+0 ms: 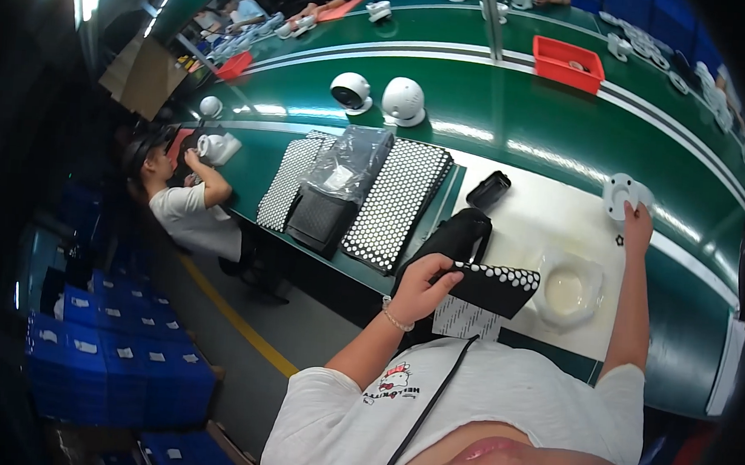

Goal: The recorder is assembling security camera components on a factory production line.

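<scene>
My left hand (424, 288) pinches the corner of a black sheet (498, 293) whose upper edge carries rows of white round dots. It holds the sheet tilted over the near part of the work board. Reaching to the right, my right hand (637, 227) grips the rim of a white, roundish plastic base plate (619, 193) with dark holes. Between the hands, a pale block with a rounded recess (568, 289) sits on the cream board (531, 212). Under the sheet lies a piece of printed paper (467, 318). A black bag (455, 244) is next to my left hand.
Left of the board are dotted sheet stacks (396, 202), a plastic bag (349, 165) and a black stack (320, 217). A black case (488, 189) lies behind. Two white cameras (403, 101) stand farther back, near a red bin (568, 64). A co-worker (190, 209) sits left.
</scene>
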Demonstrator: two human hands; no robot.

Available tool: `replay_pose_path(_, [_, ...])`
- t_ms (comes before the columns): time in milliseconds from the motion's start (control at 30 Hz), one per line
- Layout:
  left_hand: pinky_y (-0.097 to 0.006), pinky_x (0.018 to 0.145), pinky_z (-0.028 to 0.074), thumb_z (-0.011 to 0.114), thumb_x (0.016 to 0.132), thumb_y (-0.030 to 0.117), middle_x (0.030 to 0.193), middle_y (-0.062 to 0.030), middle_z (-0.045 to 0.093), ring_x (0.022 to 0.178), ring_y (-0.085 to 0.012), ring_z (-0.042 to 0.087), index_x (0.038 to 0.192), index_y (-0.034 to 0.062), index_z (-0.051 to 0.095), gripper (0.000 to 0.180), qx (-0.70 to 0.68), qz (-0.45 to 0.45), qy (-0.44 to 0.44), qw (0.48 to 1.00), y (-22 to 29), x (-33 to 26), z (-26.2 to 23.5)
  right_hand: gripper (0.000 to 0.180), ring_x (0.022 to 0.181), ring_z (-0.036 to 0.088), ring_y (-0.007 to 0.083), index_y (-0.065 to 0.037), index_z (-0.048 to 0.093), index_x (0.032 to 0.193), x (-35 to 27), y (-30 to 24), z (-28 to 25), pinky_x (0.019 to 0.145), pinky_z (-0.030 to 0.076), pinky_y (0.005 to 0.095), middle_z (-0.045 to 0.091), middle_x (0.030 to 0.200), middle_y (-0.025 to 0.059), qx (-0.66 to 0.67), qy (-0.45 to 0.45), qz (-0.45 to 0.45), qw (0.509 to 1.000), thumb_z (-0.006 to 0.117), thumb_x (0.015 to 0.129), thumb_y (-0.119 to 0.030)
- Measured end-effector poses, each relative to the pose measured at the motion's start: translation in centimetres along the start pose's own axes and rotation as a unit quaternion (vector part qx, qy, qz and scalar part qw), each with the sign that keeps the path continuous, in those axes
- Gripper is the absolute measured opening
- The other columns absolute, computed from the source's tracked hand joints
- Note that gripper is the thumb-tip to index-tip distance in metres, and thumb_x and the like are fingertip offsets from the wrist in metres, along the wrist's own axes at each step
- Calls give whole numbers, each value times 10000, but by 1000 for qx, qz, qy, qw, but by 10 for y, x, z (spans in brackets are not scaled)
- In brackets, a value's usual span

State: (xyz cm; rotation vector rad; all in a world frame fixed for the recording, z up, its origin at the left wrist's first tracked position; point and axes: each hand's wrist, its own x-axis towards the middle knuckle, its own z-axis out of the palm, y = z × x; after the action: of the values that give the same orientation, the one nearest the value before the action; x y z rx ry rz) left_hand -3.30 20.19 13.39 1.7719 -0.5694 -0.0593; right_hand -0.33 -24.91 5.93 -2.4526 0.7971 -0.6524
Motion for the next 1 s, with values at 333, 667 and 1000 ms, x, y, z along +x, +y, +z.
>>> replay_pose_path(333, [-224, 511, 367, 605, 737, 71, 662, -43, 474, 576, -99, 444, 774, -16, 520, 128, 0, -13, 8, 1000, 7, -4, -2, 498, 1100, 423, 270, -8, 438, 1150, 22, 65, 117, 876, 375, 346, 453, 1182, 140, -309, 11, -92, 946, 441, 810, -372])
replay_pose_path(667, [-196, 551, 367, 571, 727, -20, 671, -26, 488, 606, -79, 449, 782, -29, 533, 68, -45, -55, 15, 997, -5, -1, 8, 396, 1097, 431, 243, -75, 527, 1065, -8, 52, 91, 891, 328, 405, 478, 1166, 109, -200, 123, -115, 965, 516, 771, -341])
replay_pose_path(1000, [-179, 549, 358, 583, 725, -15, 698, -13, 491, 609, -63, 437, 794, -26, 532, 87, -72, -79, -1, 994, -5, 1, 15, 379, 1110, 420, 224, -80, 536, 1050, -23, 50, 79, 911, 304, 391, 488, 1161, 94, -183, 145, -102, 967, 531, 757, -321])
